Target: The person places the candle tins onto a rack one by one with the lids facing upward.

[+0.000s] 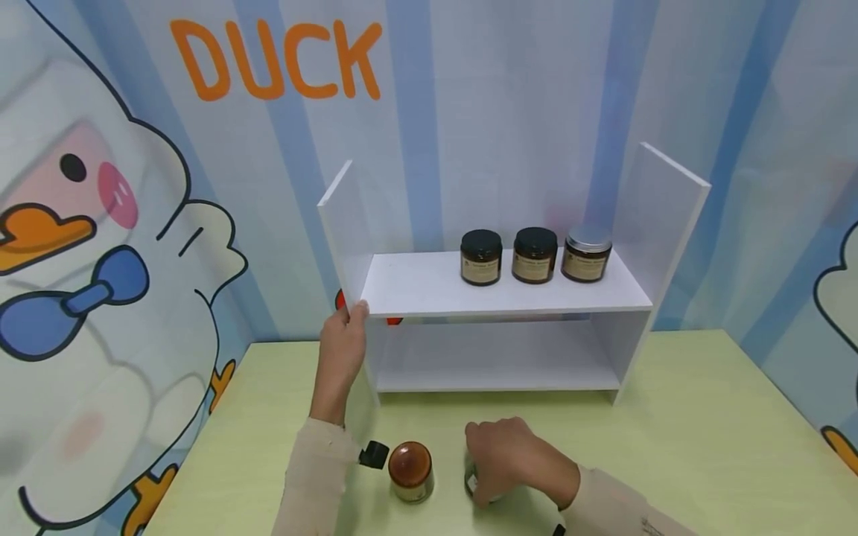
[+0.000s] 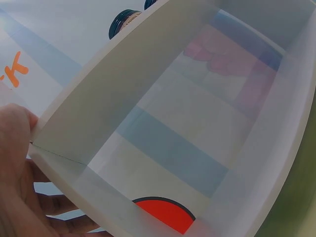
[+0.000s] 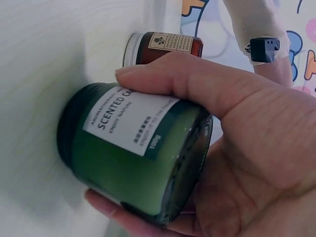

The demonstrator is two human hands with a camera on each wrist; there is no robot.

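My left hand (image 1: 343, 344) grips the left side panel of a white two-tier shelf (image 1: 499, 301), near the upper board. In the left wrist view its thumb and fingers lie on either side of the panel's edge. Low in front of the shelf, my right hand (image 1: 504, 455) holds a green scented candle jar (image 3: 133, 153) with a white label. The jar is upside down, its dark lid toward the table; from the head view the hand hides most of it. An amber jar (image 1: 410, 470) stands beside it to the left, also inverted, its silver lid (image 3: 132, 50) against the table.
On the upper board stand two black-lidded jars (image 1: 481, 257) and a silver-lidded jar (image 1: 587, 254), toward the right. Side panels (image 1: 660, 216) rise above this board at both ends. A pale green table (image 1: 710, 447) lies beneath, with a printed duck curtain (image 1: 449, 89) behind.
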